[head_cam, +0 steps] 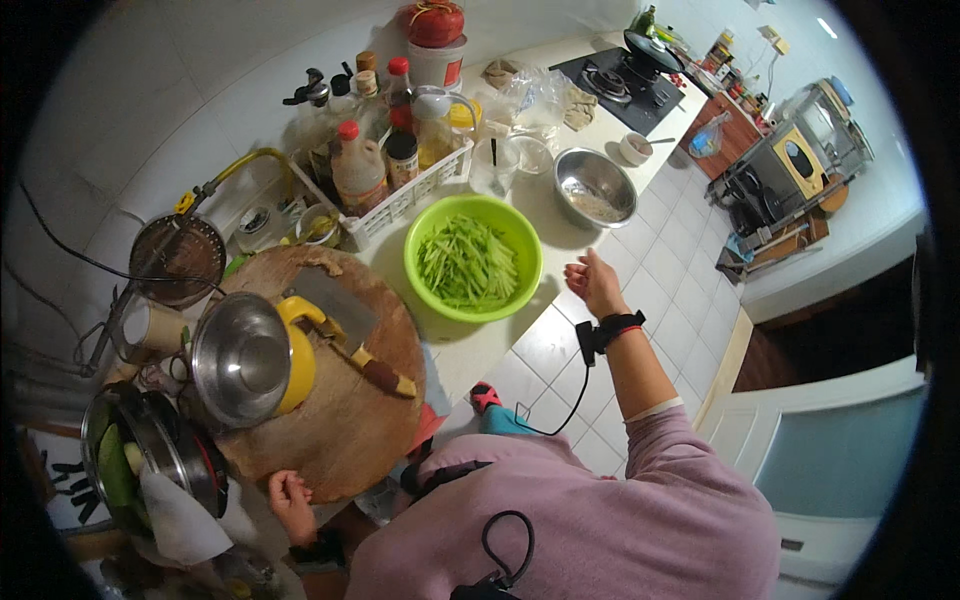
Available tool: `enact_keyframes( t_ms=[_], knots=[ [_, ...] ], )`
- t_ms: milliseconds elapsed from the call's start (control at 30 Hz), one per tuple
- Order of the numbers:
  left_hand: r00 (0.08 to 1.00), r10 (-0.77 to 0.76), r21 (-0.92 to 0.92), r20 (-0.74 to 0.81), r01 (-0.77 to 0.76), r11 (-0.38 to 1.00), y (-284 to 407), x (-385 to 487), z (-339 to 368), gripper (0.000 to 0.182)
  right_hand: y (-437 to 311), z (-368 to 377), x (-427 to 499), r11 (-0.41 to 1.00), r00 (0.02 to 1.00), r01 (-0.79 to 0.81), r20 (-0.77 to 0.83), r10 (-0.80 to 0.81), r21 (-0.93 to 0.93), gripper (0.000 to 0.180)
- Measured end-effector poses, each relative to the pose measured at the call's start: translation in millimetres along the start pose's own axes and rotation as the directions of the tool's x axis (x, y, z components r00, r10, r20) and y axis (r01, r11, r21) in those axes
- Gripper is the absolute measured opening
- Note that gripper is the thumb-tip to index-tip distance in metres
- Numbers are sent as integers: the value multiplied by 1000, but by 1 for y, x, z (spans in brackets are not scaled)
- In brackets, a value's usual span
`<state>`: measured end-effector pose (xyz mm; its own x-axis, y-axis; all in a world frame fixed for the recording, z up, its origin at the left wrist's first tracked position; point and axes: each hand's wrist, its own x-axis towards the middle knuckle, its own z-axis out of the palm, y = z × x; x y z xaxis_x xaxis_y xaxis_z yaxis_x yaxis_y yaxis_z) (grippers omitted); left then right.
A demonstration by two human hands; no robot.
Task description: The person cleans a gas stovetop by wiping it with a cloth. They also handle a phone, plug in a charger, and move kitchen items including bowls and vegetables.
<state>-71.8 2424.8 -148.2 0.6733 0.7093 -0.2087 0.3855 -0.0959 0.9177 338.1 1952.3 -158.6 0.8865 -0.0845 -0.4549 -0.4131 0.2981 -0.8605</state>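
My right hand (596,283) hangs beyond the counter's edge with loosely bent fingers and nothing seen in it. Nearest to it are a lime-green plastic basin (532,262) of green vegetable strips (469,264) and a stainless steel bowl (596,184) with a little pale stuff at its bottom. My left hand (291,506), also loosely curled and holding nothing visible, is at the near rim of a round wooden chopping board (337,442). On that board are a cleaver (337,300) with a wrapped handle and a tilted steel bowl or pot with yellow outer parts (244,364).
Behind the basin, a white plastic basket (412,191) holds several seasoning bottles. Farther along stand a small white bowl (636,148) with a spoon and a gas hob (619,86). At the left are a faucet (161,247) and a steel pot (142,442) with vegetables.
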Motion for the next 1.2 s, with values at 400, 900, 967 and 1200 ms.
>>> enact_keyframes(
  t_ms=[400,900,967,1200],
  knots=[
    [969,36,415,-244,71,907,-25,5,12,13,-51,-90,137,998,991,-60,123,57,23,32],
    [952,108,318,-285,-13,948,6,-26,34,7,-112,-79,54,968,916,99,400,1,-230,30],
    [957,36,211,-289,27,977,15,-27,36,6,-115,-50,31,946,915,65,397,71,-319,30],
    [975,-14,-214,-223,-35,976,51,-70,53,21,-75,72,-81,766,724,120,584,367,-631,22]
  ],
)
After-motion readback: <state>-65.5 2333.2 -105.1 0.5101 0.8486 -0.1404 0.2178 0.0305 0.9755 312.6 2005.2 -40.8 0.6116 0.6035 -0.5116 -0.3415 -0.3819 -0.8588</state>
